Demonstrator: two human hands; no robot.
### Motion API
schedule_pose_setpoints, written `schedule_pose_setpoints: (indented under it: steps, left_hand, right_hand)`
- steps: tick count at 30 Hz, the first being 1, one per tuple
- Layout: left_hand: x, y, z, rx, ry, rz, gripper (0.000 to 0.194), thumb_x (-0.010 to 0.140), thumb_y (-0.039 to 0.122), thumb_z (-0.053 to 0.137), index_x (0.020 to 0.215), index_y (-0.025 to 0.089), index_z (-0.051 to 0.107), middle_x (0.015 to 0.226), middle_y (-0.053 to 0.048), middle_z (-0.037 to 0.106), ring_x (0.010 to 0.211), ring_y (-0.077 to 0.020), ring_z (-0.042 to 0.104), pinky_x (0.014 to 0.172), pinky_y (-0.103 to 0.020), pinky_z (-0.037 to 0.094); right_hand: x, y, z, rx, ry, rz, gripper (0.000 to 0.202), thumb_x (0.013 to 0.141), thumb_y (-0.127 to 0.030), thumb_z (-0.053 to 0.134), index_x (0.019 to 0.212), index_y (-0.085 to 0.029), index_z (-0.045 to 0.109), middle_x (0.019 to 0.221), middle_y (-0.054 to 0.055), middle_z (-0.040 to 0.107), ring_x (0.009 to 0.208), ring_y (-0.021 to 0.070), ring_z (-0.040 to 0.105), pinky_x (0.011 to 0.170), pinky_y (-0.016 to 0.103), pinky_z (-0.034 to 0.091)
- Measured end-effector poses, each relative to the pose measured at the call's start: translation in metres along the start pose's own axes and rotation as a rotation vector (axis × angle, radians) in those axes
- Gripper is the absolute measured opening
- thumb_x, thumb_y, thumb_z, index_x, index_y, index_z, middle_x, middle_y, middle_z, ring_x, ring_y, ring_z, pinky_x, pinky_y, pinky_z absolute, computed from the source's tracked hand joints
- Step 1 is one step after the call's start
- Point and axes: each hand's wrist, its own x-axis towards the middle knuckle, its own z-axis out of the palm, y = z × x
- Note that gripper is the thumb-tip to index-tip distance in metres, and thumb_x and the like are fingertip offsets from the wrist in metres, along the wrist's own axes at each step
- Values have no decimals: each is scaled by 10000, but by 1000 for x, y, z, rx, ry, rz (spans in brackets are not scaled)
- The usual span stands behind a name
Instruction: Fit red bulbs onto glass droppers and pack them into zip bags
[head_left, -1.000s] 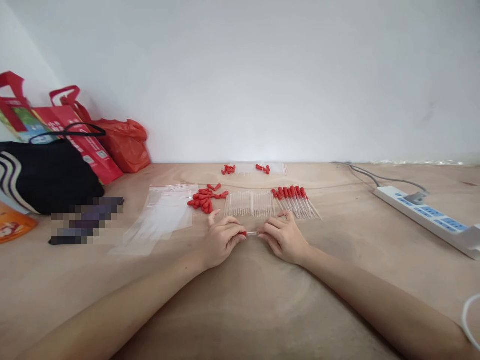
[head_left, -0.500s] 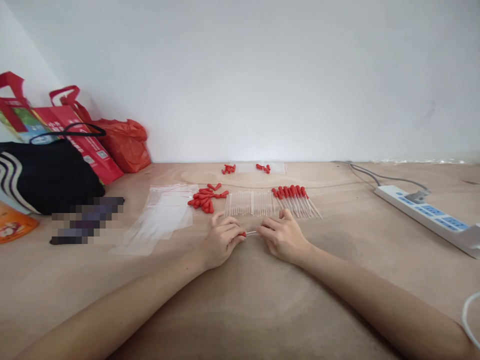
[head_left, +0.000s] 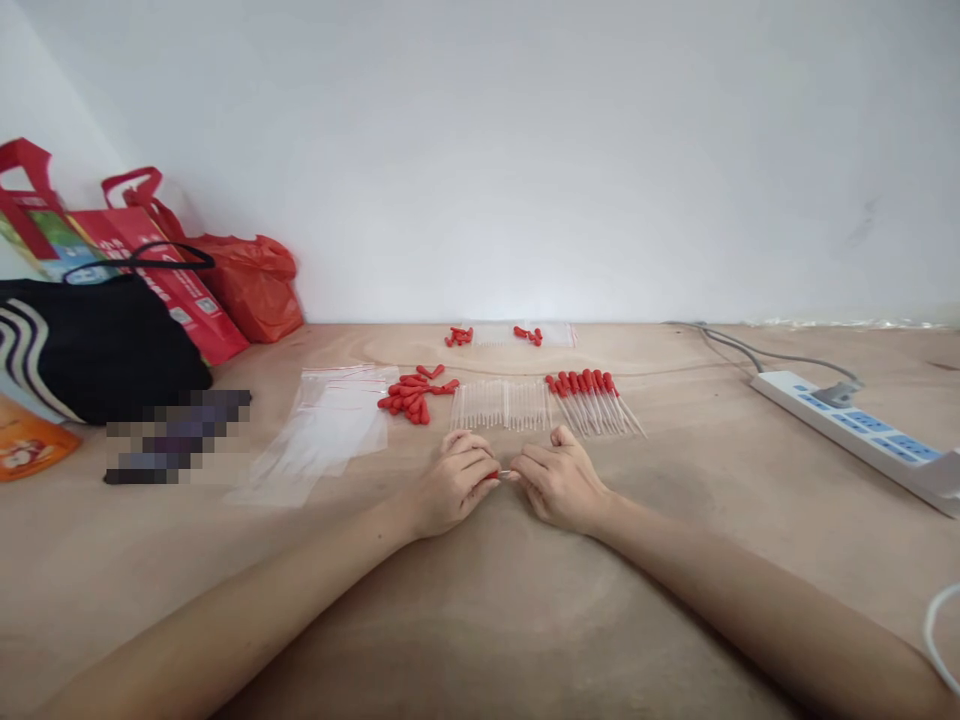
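My left hand (head_left: 456,487) is closed around a red rubber dropper bulb (head_left: 493,475), most of it hidden by the fingers. Facing it, my right hand (head_left: 561,482) pinches a thin clear dropper tube (head_left: 505,473); only a short length shows between the hands, its end at the bulb. Just beyond my fingers lies a row of clear tubes (head_left: 499,405). To its left is a pile of loose red bulbs (head_left: 409,400). On its right, several droppers (head_left: 589,390) with red bulbs on their tubes lie side by side.
Clear zip bags (head_left: 319,430) lie left of the bulbs. Near the wall are more small red bulbs (head_left: 458,337) and tubes. A black bag (head_left: 97,350) and red bags (head_left: 255,285) stand at the left. A white power strip (head_left: 855,430) with a grey cable lies right.
My hands have come closer together, and less of the tube shows between them. My left fingers have curled in further over the bulb.
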Motion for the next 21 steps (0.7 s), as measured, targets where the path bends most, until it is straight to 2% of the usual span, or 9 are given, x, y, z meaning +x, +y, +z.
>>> schedule_pose_setpoints:
  steps: [5,9,12,14,17,19,21]
  left_hand:
    - [0,-1,-2,53,49,-35,186,859,210,402,857,187,586,770,-22,611,878,-167,513,935,-384,233]
    - [-1,-4,-3,75,96,-58,155,848,238,452,850,218,605,708,8,593,838,-155,525,934,-390,204]
    - [-1,-7,-4,81,108,-95,153,838,257,471,922,242,598,793,-1,590,860,-162,521,936,-405,207]
    - [-2,-10,-5,79,130,-180,281,816,275,497,1093,237,513,951,-37,564,916,-187,501,920,-414,248]
    - [-2,-16,-5,3,136,-325,535,778,271,532,1257,189,309,1031,-76,499,901,-197,488,843,-383,361]
    - [-2,-18,-5,-46,105,-352,537,776,251,527,1253,182,291,990,-67,487,845,-183,492,801,-360,404]
    - [-2,-18,-4,-56,65,-341,489,784,240,514,1230,194,319,971,-59,485,846,-186,493,794,-360,415]
  right_hand:
    - [2,2,-5,-7,-44,24,284,871,-234,350,732,-160,587,645,19,557,626,121,413,632,307,182]
    - [0,3,-11,-48,-62,14,208,843,-224,400,801,-184,599,686,28,575,704,149,418,623,317,177]
    - [-2,5,-11,-47,-82,40,172,816,-220,435,789,-193,602,675,25,579,707,157,430,619,319,183]
    - [-3,11,-9,-27,-65,163,166,805,-222,441,783,-198,603,674,25,590,708,164,453,621,315,193]
    - [-4,27,-4,-3,43,488,177,789,-230,440,877,-195,589,657,22,608,694,175,497,628,307,216]
    - [-3,40,0,-20,110,663,200,772,-247,443,916,-185,567,626,18,609,683,186,521,641,310,231]
    - [-2,50,3,-56,130,765,185,757,-270,444,875,-185,559,608,17,610,682,199,536,659,319,238]
